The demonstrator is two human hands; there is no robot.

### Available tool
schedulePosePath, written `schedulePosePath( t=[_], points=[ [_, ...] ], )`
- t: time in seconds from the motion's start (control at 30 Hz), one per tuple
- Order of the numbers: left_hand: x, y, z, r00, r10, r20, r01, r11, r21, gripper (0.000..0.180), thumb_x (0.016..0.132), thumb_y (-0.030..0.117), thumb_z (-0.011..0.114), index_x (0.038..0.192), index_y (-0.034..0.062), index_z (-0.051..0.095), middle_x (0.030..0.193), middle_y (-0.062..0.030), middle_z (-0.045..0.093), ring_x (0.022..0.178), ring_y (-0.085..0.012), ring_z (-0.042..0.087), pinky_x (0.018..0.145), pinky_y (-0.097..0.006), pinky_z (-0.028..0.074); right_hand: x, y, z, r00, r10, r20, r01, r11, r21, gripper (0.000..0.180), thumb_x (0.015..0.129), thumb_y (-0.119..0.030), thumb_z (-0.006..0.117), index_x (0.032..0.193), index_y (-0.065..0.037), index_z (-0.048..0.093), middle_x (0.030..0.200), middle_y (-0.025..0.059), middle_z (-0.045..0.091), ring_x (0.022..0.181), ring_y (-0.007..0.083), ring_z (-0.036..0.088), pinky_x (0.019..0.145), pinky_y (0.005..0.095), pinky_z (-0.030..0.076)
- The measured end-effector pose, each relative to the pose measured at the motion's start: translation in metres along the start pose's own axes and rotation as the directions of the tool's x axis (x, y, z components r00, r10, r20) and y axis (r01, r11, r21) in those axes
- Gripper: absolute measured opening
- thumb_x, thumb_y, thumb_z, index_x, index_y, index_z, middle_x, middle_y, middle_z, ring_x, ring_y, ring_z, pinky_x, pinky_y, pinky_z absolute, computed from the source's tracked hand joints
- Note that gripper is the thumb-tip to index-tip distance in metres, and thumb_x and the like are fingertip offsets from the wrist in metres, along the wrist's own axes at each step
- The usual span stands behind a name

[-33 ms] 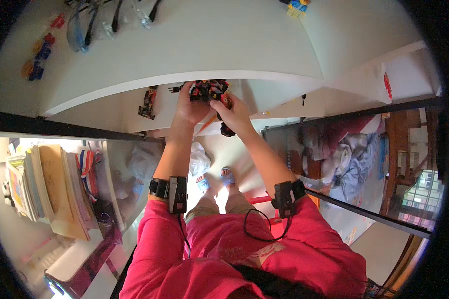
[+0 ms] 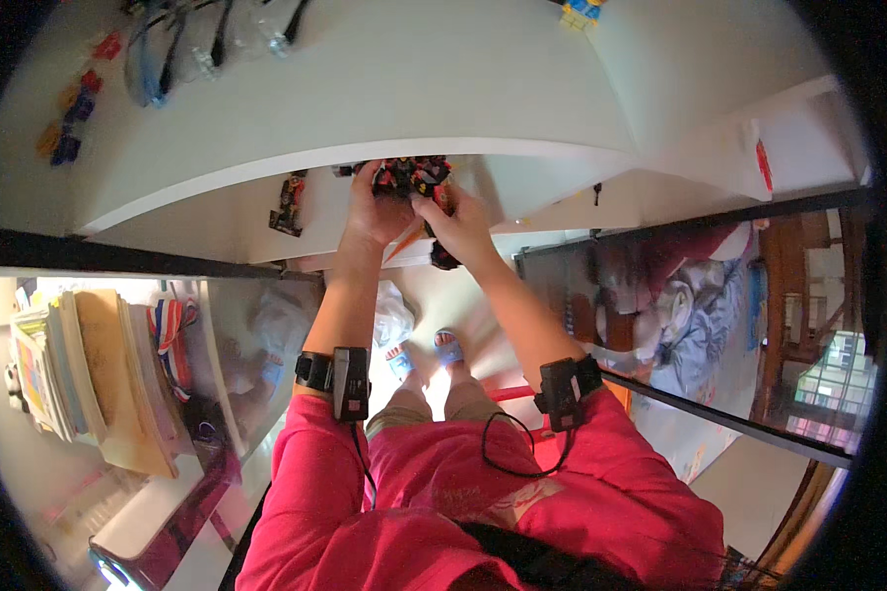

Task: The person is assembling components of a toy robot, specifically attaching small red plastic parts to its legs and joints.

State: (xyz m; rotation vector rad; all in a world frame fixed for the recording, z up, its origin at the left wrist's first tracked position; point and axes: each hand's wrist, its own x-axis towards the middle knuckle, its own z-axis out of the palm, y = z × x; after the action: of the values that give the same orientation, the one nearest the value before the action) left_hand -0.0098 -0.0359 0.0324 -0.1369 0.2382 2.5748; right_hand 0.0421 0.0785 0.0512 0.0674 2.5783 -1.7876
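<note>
The left hand [image 2: 376, 215] and right hand [image 2: 462, 229] both grasp the black-and-red model [image 2: 404, 177] between them, partly hidden by the shelf [image 2: 365, 94] just ahead. I'd pinch lightly and brace the dark part [image 2: 444, 256] jutting below that grip, clear of the small toy [image 2: 288, 204] to its left.

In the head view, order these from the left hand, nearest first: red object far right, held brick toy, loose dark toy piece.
1. Held brick toy: in the left hand.
2. Loose dark toy piece: on the shelf, left of it.
3. Red object: far right.
</note>
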Motion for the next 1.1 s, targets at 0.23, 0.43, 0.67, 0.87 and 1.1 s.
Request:
schedulePosePath(
  t=[0.23,0.43,0.67,0.87,1.1],
  points=[
    [-0.029,-0.012,0.038,0.996,0.055,0.065,-0.066,0.982,0.176,0.039,0.078,0.026,0.04,0.106,-0.0006,0.044,0.101,-0.0175,0.053,0.093,-0.0336,0.051,0.083,-0.044,0.04,-0.035,-0.033,-0.022,0.994,-0.001,0.108,-0.001,1.0,0.018,0.029,0.078,-0.024,0.053,0.088,0.002,0.047,0.068,0.007,0.048,0.066,0.0158,0.048,0.062,0.0278,0.039],
    [-0.074,-0.028,0.065,0.991,0.132,0.022,-0.134,0.982,0.135,0.039,0.081,0.022,0.039,0.117,0.0075,0.033,0.109,-0.013,0.047,0.099,-0.031,0.048,0.084,-0.049,0.038,-0.065,-0.048,-0.042,0.965,0.067,0.253,-0.031,0.989,-0.144,0.024,0.078,-0.019,0.051,0.089,0.002,0.046,0.066,0.0045,0.045,0.062,0.0116,0.044,0.058,0.0255,0.037],
    [-0.13,-0.067,0.112,0.89,0.455,0.026,-0.434,0.828,0.354,0.071,0.074,0.036,0.055,0.128,0.0185,0.012,0.118,-0.0138,0.039,0.102,-0.0303,0.045,0.086,-0.049,0.036,-0.092,-0.083,-0.08,0.785,0.046,0.618,-0.182,0.971,0.158,0.022,0.077,-0.018,0.053,0.09,-0.003,0.044,0.068,-0.0008,0.042,0.062,0.0059,0.04,0.056,0.0225,0.037],
    [-0.148,-0.108,0.154,0.727,0.685,0.037,-0.638,0.655,0.404,0.065,0.076,0.049,0.044,0.126,0.0159,0.023,0.122,-0.0171,0.036,0.11,-0.0412,0.036,0.09,-0.054,0.03,-0.099,-0.104,-0.114,0.548,-0.081,0.832,-0.25,0.934,0.256,0.025,0.072,-0.007,0.051,0.095,-0.005,0.04,0.074,-0.0019,0.041,0.064,0.0051,0.039,0.057,0.0199,0.036],
    [-0.171,-0.139,0.169,0.63,0.774,0.071,-0.742,0.571,0.352,0.065,0.076,0.048,0.043,0.128,0.0164,0.021,0.127,-0.0188,0.028,0.114,-0.0429,0.03,0.092,-0.052,0.027,-0.11,-0.117,-0.134,0.403,-0.226,0.887,-0.104,0.952,0.289,0.043,0.073,-0.014,0.054,0.11,-0.003,0.036,0.075,-0.0021,0.044,0.066,0.0062,0.041,0.061,0.019,0.036]
  ],
)
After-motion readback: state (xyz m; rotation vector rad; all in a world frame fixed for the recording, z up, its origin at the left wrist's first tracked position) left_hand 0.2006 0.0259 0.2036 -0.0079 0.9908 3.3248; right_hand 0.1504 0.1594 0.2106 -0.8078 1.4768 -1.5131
